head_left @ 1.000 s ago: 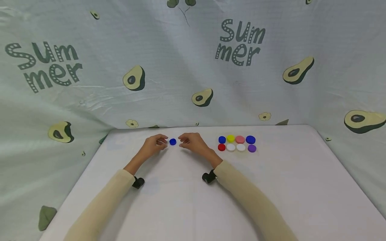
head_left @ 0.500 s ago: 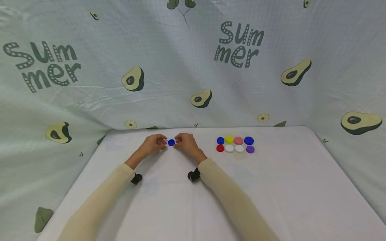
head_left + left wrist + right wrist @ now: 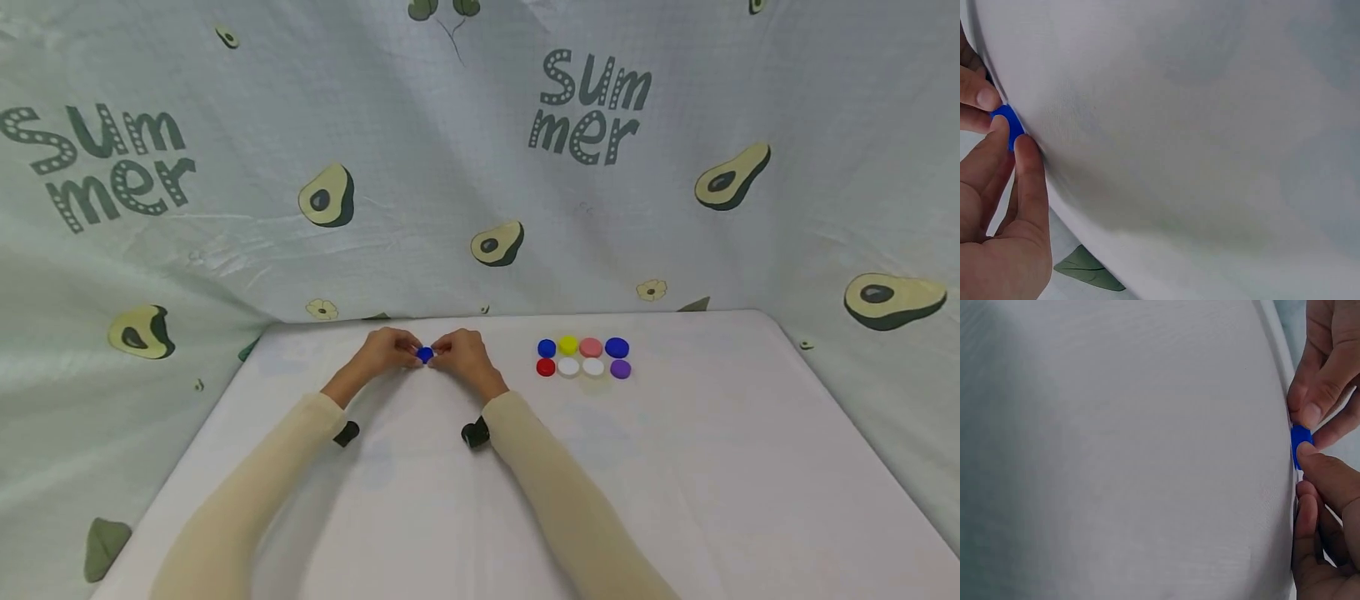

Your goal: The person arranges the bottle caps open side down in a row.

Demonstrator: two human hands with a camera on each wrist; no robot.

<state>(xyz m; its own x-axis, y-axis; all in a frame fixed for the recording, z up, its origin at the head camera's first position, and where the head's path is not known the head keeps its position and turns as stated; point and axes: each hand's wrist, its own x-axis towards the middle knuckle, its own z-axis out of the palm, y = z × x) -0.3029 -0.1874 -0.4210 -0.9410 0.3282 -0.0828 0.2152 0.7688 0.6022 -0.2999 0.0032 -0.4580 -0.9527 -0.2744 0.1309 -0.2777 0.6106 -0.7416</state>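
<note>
A small blue bottle cap (image 3: 425, 355) stands near the far edge of the white table, between both hands. My left hand (image 3: 392, 349) pinches it from the left, and my right hand (image 3: 462, 357) pinches it from the right. In the left wrist view the left hand (image 3: 1007, 206) has its fingertips at the blue cap (image 3: 1012, 130). The right wrist view has the right hand (image 3: 1329, 512) with its thumb on the cap's face (image 3: 1299, 434). Fingers cover part of the cap in both wrist views.
Right of the hands, two rows of caps lie on the table (image 3: 675, 467): blue (image 3: 547, 348), yellow (image 3: 567, 345), pink (image 3: 590, 347) and blue (image 3: 617, 347) behind; red (image 3: 545, 367), two white (image 3: 568, 367) and purple (image 3: 620, 368) in front. A printed cloth (image 3: 420, 275) hangs behind.
The right hand has moved left to the blue cap. More recently the left hand has shifted slightly right and also taken hold of it. The cap rows have stayed put.
</note>
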